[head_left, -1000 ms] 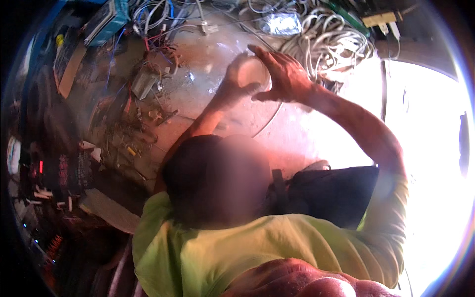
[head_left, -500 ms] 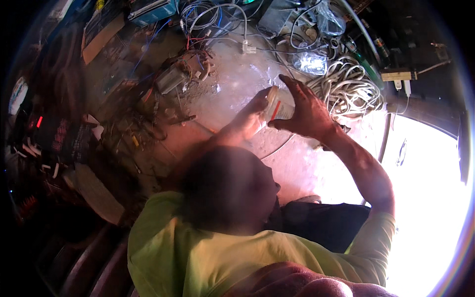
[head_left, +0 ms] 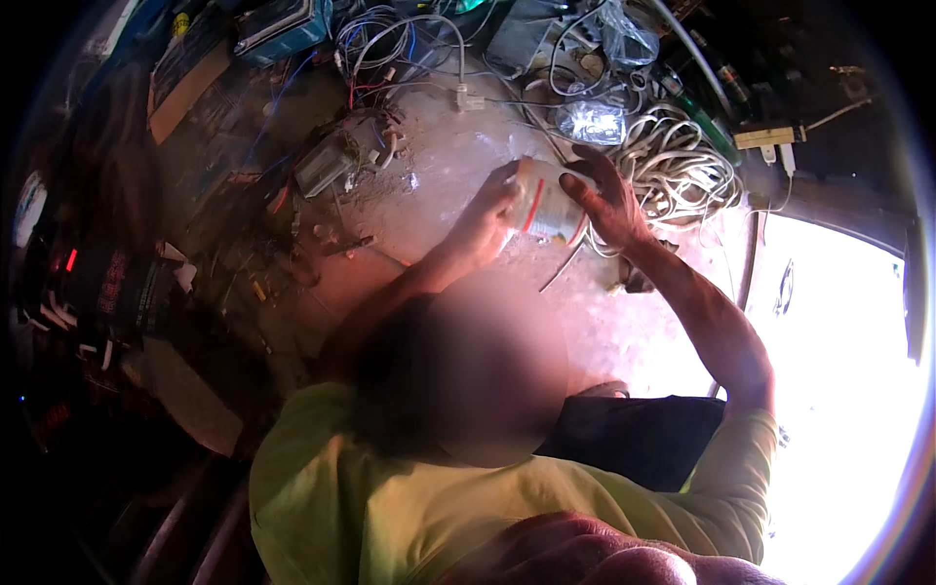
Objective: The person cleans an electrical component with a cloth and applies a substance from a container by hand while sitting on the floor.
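Note:
My left hand (head_left: 495, 207) is closed around one end of a clear, jar-shaped container (head_left: 544, 200). The container has a red stripe and a pale label, and is tilted above the floor. At its other end is my right hand (head_left: 609, 207), its bent fingers and thumb apart. Whether they touch the container I cannot tell. A dark rounded shape (head_left: 487, 366), blurred, hides part of my left forearm.
Coiled pale cable (head_left: 678, 166) lies beyond my right hand. A silvery package (head_left: 593, 122), a white plug (head_left: 468, 99) and tangled wires sit farther off. To the left are a grey metal part (head_left: 327, 168) and scattered scraps. Glaring daylight (head_left: 838, 390) fills the right.
My right hand has gone from widely spread to more bent, with its thumb drawn in. The container has turned and shows more of its label; my left hand still holds it.

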`<state>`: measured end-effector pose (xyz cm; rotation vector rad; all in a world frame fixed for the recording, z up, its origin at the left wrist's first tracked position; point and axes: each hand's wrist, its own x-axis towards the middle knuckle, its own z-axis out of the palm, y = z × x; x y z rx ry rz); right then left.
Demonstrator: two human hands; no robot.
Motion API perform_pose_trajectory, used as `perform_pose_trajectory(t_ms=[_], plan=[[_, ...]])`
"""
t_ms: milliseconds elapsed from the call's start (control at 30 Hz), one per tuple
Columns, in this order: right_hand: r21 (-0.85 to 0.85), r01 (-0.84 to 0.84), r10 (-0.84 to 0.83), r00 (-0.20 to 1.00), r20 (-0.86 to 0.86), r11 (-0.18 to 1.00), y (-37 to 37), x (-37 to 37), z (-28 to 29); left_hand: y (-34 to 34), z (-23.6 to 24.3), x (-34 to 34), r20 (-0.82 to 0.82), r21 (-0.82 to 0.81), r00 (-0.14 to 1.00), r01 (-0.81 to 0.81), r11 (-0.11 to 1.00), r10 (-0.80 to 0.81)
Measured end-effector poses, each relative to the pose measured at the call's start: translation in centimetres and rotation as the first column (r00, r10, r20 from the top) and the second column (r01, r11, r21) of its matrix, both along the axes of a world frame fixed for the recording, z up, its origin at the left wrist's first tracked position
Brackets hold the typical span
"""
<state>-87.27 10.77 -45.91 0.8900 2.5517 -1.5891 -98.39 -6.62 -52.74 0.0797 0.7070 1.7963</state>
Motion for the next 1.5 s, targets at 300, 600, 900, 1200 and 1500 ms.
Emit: perform_pose_trajectory(t_ms=[300,600,900,1200,1500], plan=[[-0.797,0.131,-0.119,0.99,0.074,0.59,-0.5,-0.4,-0.4,1.5,3.2,-1.7,-0.288,0.06,0.957,-0.017,0.998,0.034],[-0.455,0.052,-0.072,0.997,-0.028,0.889,-0.9,-0.8,1.2,1.3,3.8,-3.6,-0.521,0.095,0.85,-0.027,0.995,0.072],[-0.372,0.087,-0.093,0.996,0.002,0.924,-3.2,-0.1,-0.4,0.8,1.1,-0.9,-0.516,-0.225,0.848,-0.268,0.937,0.119],[-0.468,0.055,-0.093,0.994,-0.06,0.882,-1.5,0.0,-1.8,2.7,4.1,-7.9,-0.961,0.096,-0.274,-0.239,0.966,0.028],[-0.643,0.25,-0.177,0.968,0.177,0.724,0.1,2.7,-3.5,2.8,9.7,-22.5,-0.976,0.177,-0.196,-0.479,0.86,0.091]])
